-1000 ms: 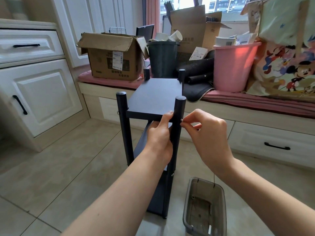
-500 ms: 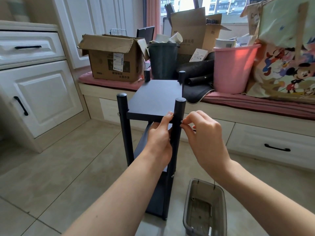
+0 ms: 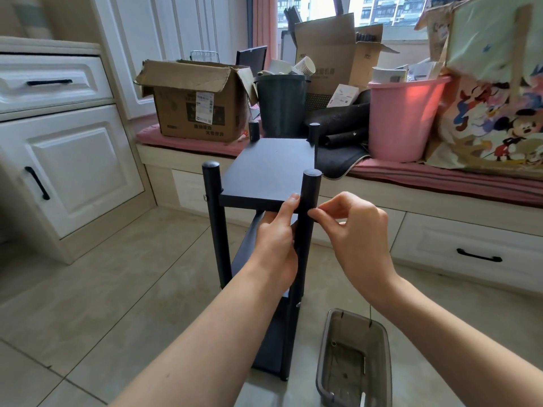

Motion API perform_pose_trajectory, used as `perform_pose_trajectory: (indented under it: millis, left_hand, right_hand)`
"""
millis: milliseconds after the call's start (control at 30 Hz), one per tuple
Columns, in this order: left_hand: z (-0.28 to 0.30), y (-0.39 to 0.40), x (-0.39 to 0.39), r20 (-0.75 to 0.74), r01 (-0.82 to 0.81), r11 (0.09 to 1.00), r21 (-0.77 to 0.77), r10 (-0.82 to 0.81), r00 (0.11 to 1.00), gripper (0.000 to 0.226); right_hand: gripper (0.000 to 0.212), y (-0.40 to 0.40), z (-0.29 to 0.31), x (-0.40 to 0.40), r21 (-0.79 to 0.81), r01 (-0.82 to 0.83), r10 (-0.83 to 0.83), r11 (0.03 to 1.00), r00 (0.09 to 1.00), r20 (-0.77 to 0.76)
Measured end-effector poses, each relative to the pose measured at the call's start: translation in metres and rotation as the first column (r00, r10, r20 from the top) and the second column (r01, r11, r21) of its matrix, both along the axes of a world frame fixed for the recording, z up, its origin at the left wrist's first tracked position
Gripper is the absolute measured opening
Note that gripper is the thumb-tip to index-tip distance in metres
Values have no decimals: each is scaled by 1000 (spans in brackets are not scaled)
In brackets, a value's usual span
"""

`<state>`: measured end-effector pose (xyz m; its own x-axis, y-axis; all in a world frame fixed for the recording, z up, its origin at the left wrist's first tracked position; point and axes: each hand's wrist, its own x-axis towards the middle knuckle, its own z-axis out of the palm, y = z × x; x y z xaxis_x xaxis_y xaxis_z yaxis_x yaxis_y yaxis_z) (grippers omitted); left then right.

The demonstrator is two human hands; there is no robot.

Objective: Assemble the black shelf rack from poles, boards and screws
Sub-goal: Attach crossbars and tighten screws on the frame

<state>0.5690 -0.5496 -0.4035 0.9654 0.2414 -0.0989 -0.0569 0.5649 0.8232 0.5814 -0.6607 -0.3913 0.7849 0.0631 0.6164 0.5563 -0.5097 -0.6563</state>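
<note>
Beige tiled floor (image 3: pixel 88 289), white cabinets (image 3: pixel 67 171)

Both bare forearms are stretched forward from the lower edge of the view. The left hand (image 3: pixel 276 239) is raised with its back to the camera, the thumb pointed up and the fingers hidden from sight. The right hand (image 3: pixel 357 230) is held beside it, its fingers curled and its thumb and forefinger pinched together at the tips.
</note>
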Motion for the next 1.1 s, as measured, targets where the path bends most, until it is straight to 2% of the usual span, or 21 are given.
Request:
perform_pose_trajectory:
  millis: [67,200,333,433,500,533,600,633,667,700,733,767,833,900,933,1000,1100]
  left_hand:
    - [0,0,-1,2,9,1000,15,-9,1000,36]
    - [1,-2,-3,10,37,998,42,-37,999,31]
    - [2,4,-2,-6,14,999,46,-13,1000,35]
    - [3,8,-4,-23,2,995,103,0,1000,31]
    - [5,11,-8,-54,6,978,210,6,999,28]
    - [6,14,-11,-78,7,948,318,19,997,25]
    - [8,23,-19,-71,-37,797,603,100,992,18]
    - [8,28,-23,-9,-103,654,750,165,986,20]
    - [8,31,-27,94,-192,468,863,225,970,23]
    - [9,32,-31,224,-295,279,914,258,940,25]
    - [11,31,-33,360,-401,132,906,257,897,25]
    - [12,29,-33,467,-488,41,872,230,854,24]
    - [15,24,-29,580,-573,-93,814,173,796,28]
    - [16,19,-21,596,-561,-224,797,140,791,44]
    - [16,18,-17,586,-543,-262,798,124,801,51]
    - [15,17,-11,543,-501,-278,820,97,834,60]
    - [11,20,-3,492,-465,-222,857,81,867,63]
  right_hand:
    - [13,-3,2,3,63,-33,37,997,997,-66]
    - [16,-10,8,10,396,-87,241,914,903,-357]
    - [15,-4,7,12,456,-122,329,881,853,-406]
    - [23,-6,8,15,495,-165,407,853,804,-434]
    - [22,-11,10,16,489,-196,434,850,787,-439]
    - [20,-14,11,17,486,-213,448,848,777,-442]
    - [20,-20,13,19,507,-233,485,830,751,-448]
    - [21,-22,14,22,532,-221,495,818,741,-453]
    - [23,-24,14,25,562,-189,496,805,734,-464]
    - [25,-25,15,29,594,-143,492,792,726,-481]
    - [27,-24,16,33,618,-94,484,781,715,-504]
    - [28,-21,17,37,630,-51,478,775,700,-531]
    - [29,-13,20,45,625,5,470,781,655,-592]
    - [35,-3,24,51,602,26,469,798,600,-648]
    - [40,1,26,53,595,23,479,803,569,-668]
    - [49,7,31,55,599,-2,514,801,517,-685]
    - [38,9,34,56,625,-79,579,776,481,-658]
